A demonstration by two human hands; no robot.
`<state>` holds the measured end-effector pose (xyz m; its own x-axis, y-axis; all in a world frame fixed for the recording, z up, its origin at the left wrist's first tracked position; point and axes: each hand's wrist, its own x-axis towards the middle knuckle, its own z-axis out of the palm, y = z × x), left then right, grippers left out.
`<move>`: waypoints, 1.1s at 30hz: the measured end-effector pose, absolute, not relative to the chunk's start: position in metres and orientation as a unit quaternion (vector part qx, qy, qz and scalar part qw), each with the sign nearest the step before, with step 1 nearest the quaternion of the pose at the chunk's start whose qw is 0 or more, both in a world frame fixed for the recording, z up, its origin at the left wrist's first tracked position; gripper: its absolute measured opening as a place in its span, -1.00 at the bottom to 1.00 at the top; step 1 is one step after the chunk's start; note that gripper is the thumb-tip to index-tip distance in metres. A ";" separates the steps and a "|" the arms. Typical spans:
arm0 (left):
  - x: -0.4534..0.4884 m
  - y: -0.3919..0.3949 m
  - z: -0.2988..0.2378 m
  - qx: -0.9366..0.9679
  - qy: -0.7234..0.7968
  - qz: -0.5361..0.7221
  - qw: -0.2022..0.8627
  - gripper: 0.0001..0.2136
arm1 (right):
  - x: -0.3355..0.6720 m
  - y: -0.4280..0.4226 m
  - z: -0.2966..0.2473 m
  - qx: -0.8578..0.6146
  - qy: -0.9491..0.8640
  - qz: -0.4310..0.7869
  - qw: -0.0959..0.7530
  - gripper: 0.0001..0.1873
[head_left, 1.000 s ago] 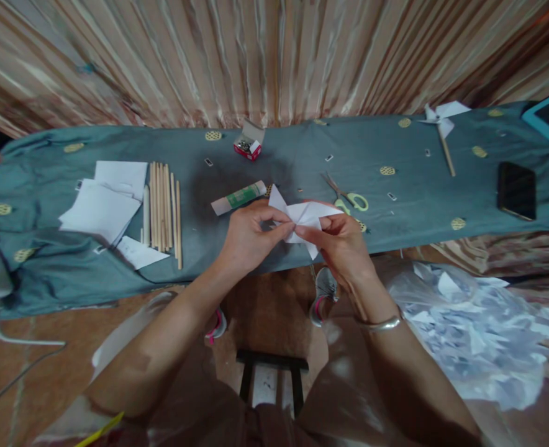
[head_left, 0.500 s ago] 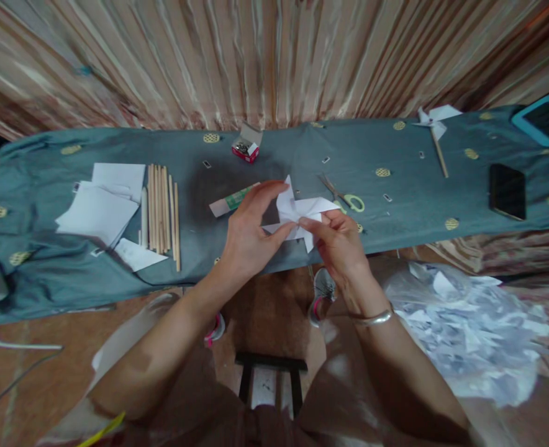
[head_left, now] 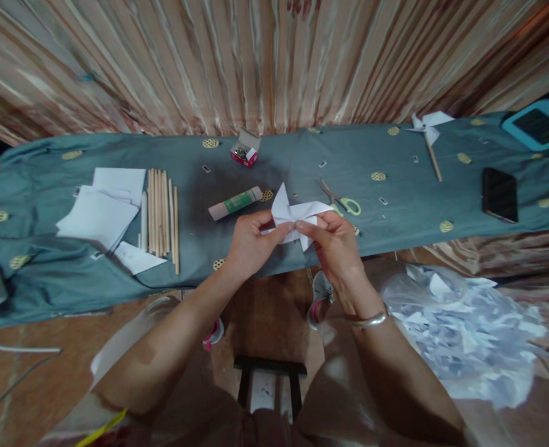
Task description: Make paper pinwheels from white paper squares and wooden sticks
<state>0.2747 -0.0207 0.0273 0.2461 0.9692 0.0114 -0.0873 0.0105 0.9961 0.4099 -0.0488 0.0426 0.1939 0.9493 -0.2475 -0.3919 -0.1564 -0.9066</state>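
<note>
A white paper pinwheel [head_left: 297, 213] with folded blades is held between both hands above the table's front edge. My left hand [head_left: 254, 241] grips its left side, thumb pressed near the centre and fingers behind the paper. From the right, my right hand [head_left: 337, 239] pinches it, its thumb also at the centre beside the left thumb. Just beyond my left hand lies a glue stick [head_left: 235, 203] with a green label. Scissors [head_left: 341, 200] with pale green handles rest behind my right hand.
Wooden sticks [head_left: 160, 211] and white paper sheets [head_left: 100, 211] lie at left. A small red box [head_left: 245, 150] stands open at the back. Farther right are a finished pinwheel on a stick [head_left: 429, 136], a phone [head_left: 500, 194] and a blue-framed device [head_left: 538, 125]. A bag of paper pieces [head_left: 465, 329] sits below.
My left fingers have come down from the upper blade and closed in at the pinwheel's left side. The glue stick is now fully visible.
</note>
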 end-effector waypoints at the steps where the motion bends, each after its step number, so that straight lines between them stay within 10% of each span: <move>1: 0.275 -0.020 0.026 0.530 0.411 0.458 0.583 -0.82 | 0.410 -0.049 0.042 -0.504 -0.278 0.568 0.589 -0.62; 28: 0.252 -0.004 0.048 0.423 0.518 0.513 0.539 -0.86 | 0.445 -0.037 0.031 -0.567 -0.389 0.347 0.638 -0.80; 33: 0.235 0.004 0.050 0.419 0.536 0.534 0.502 -0.88 | 0.469 -0.015 0.008 -0.638 -0.492 0.240 0.542 -0.86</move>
<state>0.2348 0.0035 0.0504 -0.1449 0.9852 -0.0913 -0.0872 0.0792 0.9930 0.4691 -0.0149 0.0083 0.4017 0.8871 0.2275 0.3673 0.0715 -0.9273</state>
